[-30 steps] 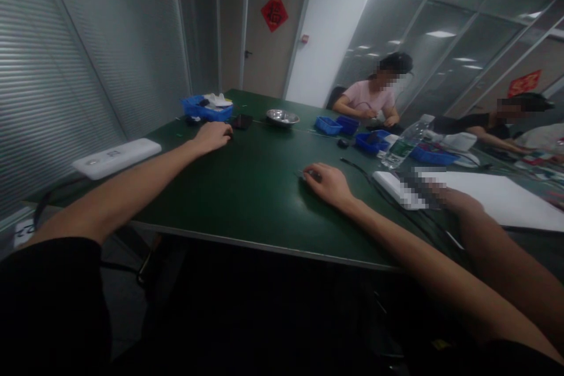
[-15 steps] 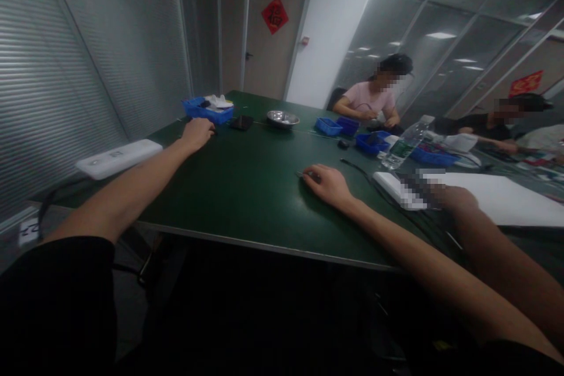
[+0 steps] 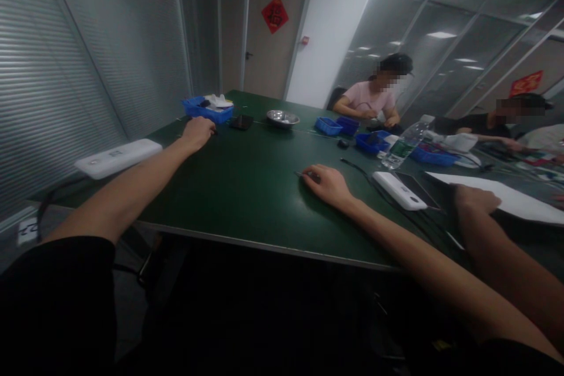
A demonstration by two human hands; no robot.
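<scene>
Grey slim tool (image 3: 299,174) pinched in curled right hand (image 3: 325,183), tip poking out, so gripped but work with it looks unfinished; left hand (image 3: 198,131) curled just short of blue basket (image 3: 192,110), can't tell if holding anything, steel bowl (image 3: 282,124) beyond both.

Your head camera looks forward and down from the near side of the table (image 3: 247,188), over your left hand (image 3: 198,132) and right hand (image 3: 328,184) to the far door (image 3: 274,61).
</scene>
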